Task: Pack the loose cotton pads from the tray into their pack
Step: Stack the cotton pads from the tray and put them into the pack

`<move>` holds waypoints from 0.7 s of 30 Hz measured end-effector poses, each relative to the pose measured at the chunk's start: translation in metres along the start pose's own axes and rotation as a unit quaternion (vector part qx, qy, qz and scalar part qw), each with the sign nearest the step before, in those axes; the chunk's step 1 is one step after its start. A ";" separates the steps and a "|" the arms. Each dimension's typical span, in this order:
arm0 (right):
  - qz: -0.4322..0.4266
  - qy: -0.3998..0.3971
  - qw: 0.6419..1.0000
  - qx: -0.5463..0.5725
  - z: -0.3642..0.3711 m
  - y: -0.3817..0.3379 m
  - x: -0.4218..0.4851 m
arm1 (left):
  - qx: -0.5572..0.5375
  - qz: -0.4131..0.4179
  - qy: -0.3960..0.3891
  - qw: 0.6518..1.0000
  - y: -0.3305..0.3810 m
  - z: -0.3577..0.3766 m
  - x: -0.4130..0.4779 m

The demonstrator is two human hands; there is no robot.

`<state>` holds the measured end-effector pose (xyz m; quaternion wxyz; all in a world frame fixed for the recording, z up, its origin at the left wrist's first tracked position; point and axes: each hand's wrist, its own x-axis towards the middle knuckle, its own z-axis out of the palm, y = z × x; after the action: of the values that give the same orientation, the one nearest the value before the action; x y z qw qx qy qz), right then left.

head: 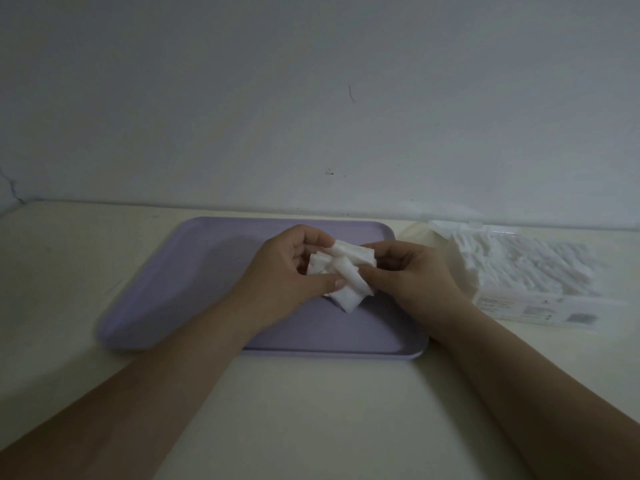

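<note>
Both hands' grip bunches cotton pads (341,271) above tray (194,271), pack (526,271) rightward.

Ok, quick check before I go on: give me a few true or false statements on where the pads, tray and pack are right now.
1. Both hands, left hand and right hand, hold the cotton pads. True.
2. The tray is green. False: it is lilac.
3. The pack lies to the right of the tray. True.
4. The pack sits on the tray. False: it lies on the table.
</note>
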<state>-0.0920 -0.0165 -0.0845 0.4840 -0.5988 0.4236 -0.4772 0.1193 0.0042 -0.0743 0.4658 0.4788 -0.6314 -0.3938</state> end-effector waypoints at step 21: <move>-0.010 -0.034 0.999 -0.005 -0.001 0.001 -0.001 | -0.041 0.012 -0.002 0.999 -0.004 0.003 0.001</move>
<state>-0.0938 -0.0156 -0.0858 0.4899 -0.6216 0.4032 -0.4593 0.1176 0.0024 -0.0783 0.4885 0.4511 -0.6214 -0.4144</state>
